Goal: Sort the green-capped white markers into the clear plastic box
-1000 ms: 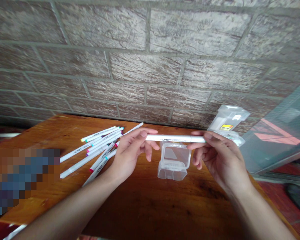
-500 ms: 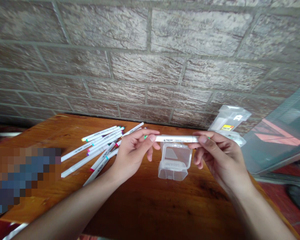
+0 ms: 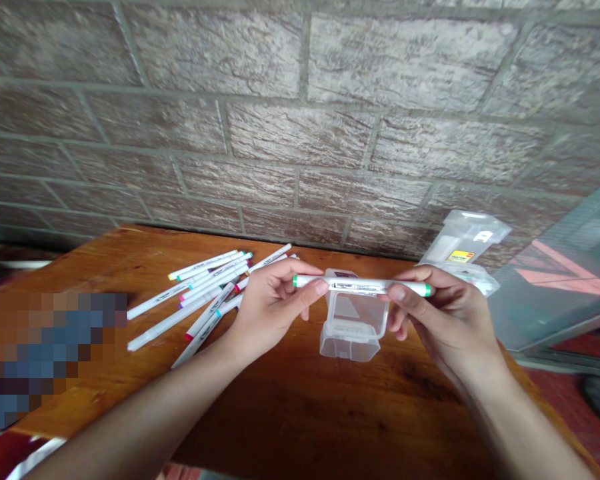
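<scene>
Markers (image 3: 200,293) lie scattered on the wooden table (image 3: 305,413) at the left. Next, the left hand (image 3: 273,307) and right hand (image 3: 443,317) pinch either end of a white green-banded marker (image 3: 363,286), level above a clear plastic case (image 3: 353,323). A plastic bag (image 3: 465,247) leans against the brick wall.

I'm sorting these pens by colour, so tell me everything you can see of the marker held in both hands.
The marker is a slim white barrel, plastic by its look, with a green band near each end and small black print along the middle. It is held level, left to right, lifted off the table over a clear plastic box. The left hand pinches it near its left end, the right hand near its right end; nothing else touches it.
</scene>
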The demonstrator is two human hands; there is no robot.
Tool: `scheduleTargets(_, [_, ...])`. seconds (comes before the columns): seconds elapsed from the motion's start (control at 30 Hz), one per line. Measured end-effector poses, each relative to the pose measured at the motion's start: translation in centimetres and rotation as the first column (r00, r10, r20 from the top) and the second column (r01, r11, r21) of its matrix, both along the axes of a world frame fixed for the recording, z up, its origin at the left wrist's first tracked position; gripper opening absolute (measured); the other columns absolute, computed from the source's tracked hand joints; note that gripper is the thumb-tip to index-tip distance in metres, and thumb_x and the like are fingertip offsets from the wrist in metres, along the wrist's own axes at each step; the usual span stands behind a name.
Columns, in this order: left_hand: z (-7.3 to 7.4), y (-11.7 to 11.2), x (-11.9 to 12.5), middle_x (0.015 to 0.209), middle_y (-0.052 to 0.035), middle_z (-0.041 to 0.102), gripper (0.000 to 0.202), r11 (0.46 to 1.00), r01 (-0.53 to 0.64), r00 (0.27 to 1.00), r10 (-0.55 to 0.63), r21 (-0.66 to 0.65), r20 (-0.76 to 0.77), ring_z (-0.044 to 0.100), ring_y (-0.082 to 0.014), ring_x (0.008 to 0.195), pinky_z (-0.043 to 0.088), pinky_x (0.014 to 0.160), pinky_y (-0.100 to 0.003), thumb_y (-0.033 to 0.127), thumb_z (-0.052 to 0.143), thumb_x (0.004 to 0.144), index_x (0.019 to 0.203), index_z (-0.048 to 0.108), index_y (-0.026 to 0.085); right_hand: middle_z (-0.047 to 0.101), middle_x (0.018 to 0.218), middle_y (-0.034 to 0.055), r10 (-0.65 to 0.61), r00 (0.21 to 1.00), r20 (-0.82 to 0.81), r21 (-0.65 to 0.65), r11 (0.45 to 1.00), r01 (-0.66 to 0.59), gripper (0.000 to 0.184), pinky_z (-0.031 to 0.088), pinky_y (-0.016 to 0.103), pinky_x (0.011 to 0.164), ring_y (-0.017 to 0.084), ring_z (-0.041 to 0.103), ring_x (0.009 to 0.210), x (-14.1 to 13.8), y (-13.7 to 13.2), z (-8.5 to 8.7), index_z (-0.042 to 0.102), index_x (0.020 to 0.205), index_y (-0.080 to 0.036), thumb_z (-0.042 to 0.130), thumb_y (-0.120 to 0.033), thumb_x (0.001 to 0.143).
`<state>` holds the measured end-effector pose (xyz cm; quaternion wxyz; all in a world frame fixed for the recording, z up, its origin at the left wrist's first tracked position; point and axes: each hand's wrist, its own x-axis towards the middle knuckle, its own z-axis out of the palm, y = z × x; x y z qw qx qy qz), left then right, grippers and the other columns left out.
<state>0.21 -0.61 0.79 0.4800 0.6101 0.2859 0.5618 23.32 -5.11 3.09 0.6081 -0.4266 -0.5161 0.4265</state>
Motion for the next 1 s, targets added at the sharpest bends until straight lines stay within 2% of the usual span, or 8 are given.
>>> scheduleTargets(0.27, [-0.1, 0.2, -0.3, 0.078, -0.0036, 0.080, 0.024, 0.996, 0.070, 0.996, -0.066, -0.052, 0.063, 0.063, -0.0084, 0.049, 0.050, 0.052, -0.021, 0.038, 0.084, 0.093, 0.098, 0.080, 0.014, 0.075, 0.059, 0.0040, 0.029, 0.999, 0.024, -0.004, 1.000, -0.029, 0.024, 0.054, 0.022, 0.043, 0.016, 0.067, 0.045, 0.5, 0.1, -0.1, 0.079, 0.089, -0.020, 0.094, -0.038, 0.084])
scheduleTargets(0.4, [0.0, 0.2, -0.2, 0.077, -0.0035, 0.078, 0.033, 0.994, 0.081, 0.995, -0.075, -0.072, 0.072, 0.062, -0.0084, 0.050, 0.049, 0.051, -0.021, 0.044, 0.089, 0.087, 0.096, 0.080, 0.014, 0.075, 0.060, 0.0044, -0.039, 0.999, 0.013, -0.028, 0.999, 0.039, 0.025, 0.054, 0.021, 0.047, 0.015, 0.067, 0.049, 0.0, -0.3, 0.2, 0.084, 0.092, -0.021, 0.097, -0.040, 0.081])
scheduleTargets(0.5, [-0.2, 0.3, 0.0, 0.074, -0.0021, 0.075, 0.037, 0.995, 0.067, 0.996, -0.062, -0.077, 0.069, 0.061, -0.0084, 0.050, 0.048, 0.049, -0.021, 0.047, 0.092, 0.083, 0.095, 0.080, 0.013, 0.075, 0.060, 0.0043, -0.079, 0.995, 0.063, -0.036, 0.996, 0.081, 0.029, 0.053, 0.020, 0.046, 0.015, 0.066, 0.048, -0.3, -0.4, 0.2, 0.087, 0.093, -0.022, 0.099, -0.042, 0.076])
scheduleTargets(0.63, [-0.5, 0.5, 0.2, 0.076, -0.0018, 0.075, 0.038, 0.996, 0.071, 0.995, -0.066, -0.060, 0.076, 0.058, -0.0073, 0.048, 0.047, 0.045, -0.020, 0.046, 0.095, 0.079, 0.094, 0.081, 0.014, 0.075, 0.061, 0.0039, -0.086, 0.992, 0.097, -0.031, 0.996, 0.089, 0.032, 0.054, 0.020, 0.047, 0.015, 0.066, 0.049, -0.2, -0.3, 0.0, 0.088, 0.090, -0.024, 0.102, -0.044, 0.069])
scheduleTargets(0.83, [-0.4, 0.5, 0.0, 0.073, -0.0014, 0.074, 0.036, 0.991, 0.105, 0.991, -0.098, -0.077, 0.096, 0.059, -0.0076, 0.048, 0.047, 0.047, -0.021, 0.046, 0.094, 0.081, 0.093, 0.081, 0.014, 0.074, 0.060, 0.0055, 0.004, 0.989, 0.148, -0.007, 1.000, -0.003, 0.022, 0.056, 0.024, 0.044, 0.018, 0.068, 0.049, 1.0, 0.3, -0.2, 0.089, 0.093, -0.027, 0.096, -0.043, 0.080])
scheduleTargets(1.0, [-0.3, 0.6, -0.1, 0.075, -0.0024, 0.076, 0.035, 0.989, 0.128, 0.985, -0.118, -0.075, 0.122, 0.060, -0.0079, 0.049, 0.048, 0.050, -0.022, 0.046, 0.091, 0.084, 0.096, 0.082, 0.014, 0.075, 0.062, 0.0058, 0.017, 0.993, 0.113, -0.003, 1.000, -0.017, 0.019, 0.057, 0.024, 0.046, 0.018, 0.069, 0.049, 1.5, 0.4, -0.5, 0.089, 0.094, -0.028, 0.095, -0.041, 0.082])
